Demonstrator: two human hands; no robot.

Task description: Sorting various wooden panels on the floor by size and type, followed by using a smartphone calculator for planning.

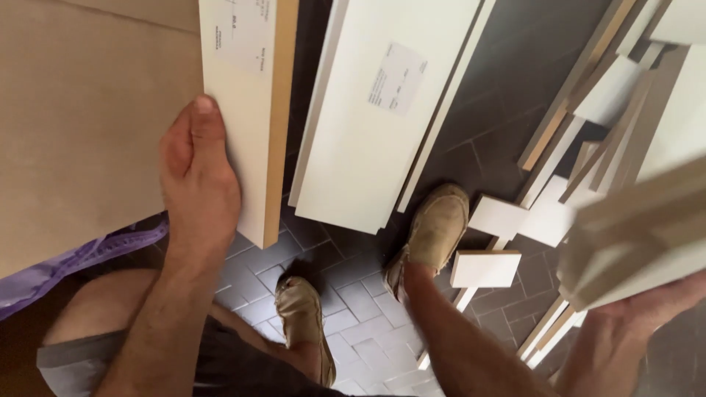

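My left hand (197, 176) grips the near end of a long white-faced board (246, 110) with a raw brown edge, thumb laid flat on its face. A paper label is stuck near the board's top. My right hand (625, 331) at the lower right holds up a stack of short white boards (640, 235), blurred and close to the camera. My two feet in tan shoes (434, 228) stand on the tiles between the two loads.
A large tan cardboard sheet (81, 125) fills the left, with purple plastic (66, 265) under its edge. Wide white panels (375, 110) lean at the centre. More white and brown offcuts (559, 184) lie piled on the dark herringbone tile floor (360, 309) to the right.
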